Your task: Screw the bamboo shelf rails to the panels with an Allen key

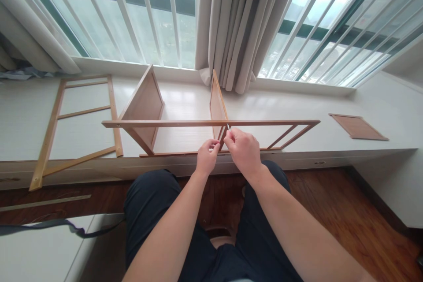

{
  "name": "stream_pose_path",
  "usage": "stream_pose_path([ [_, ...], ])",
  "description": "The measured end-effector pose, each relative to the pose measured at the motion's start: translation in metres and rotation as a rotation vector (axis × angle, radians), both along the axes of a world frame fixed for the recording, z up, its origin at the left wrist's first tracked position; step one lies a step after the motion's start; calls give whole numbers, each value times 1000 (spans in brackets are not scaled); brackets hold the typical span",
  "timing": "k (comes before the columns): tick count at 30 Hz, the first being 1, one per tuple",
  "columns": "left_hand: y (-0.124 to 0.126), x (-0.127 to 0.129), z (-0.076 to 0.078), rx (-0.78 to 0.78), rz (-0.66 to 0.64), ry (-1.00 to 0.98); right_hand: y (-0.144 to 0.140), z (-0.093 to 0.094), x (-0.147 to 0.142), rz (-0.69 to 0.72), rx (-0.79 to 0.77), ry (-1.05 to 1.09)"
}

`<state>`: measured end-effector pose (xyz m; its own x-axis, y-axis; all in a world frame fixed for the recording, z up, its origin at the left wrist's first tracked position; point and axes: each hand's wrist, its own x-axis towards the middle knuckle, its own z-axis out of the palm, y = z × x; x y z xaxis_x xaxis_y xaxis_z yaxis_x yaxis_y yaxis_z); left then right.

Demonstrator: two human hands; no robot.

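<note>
A partly joined wooden frame (172, 123) stands on its side on the white ledge, with its long rail across the front. Two wooden panels rise behind it, the larger panel (140, 101) at left and a narrower panel (218, 97) near the middle. My left hand (208, 156) is closed in a pinch at the frame's middle crosspiece (223, 135). Just right of it, my right hand (243, 147) is a fist around a thin pale rod-like tool (228, 127), its tip against the rail's joint. Most of the tool is hidden by my fingers.
Another ladder-like wooden frame (49, 141) leans over the ledge (185, 97) at left. A small brown panel (358, 127) lies at right. Curtains (238, 22) and barred windows are behind. A dark strap (66, 224) crosses a white surface at lower left; a pale strip (46, 202) lies on the floor.
</note>
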<state>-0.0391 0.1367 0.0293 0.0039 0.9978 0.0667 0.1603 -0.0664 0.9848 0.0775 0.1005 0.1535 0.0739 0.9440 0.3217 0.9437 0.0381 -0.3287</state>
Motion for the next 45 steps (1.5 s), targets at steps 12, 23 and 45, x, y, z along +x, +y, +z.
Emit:
stream_pose_path([
  [12, 0, 2, 0, -2, 0, -33, 2, 10, 3, 46, -7, -347],
  [23, -1, 4, 3, -43, 1, -80, 3, 7, 7, 56, 7, -295],
  [45, 0, 12, 5, -63, 14, -112, 9, 11, 15, 132, -34, -220],
])
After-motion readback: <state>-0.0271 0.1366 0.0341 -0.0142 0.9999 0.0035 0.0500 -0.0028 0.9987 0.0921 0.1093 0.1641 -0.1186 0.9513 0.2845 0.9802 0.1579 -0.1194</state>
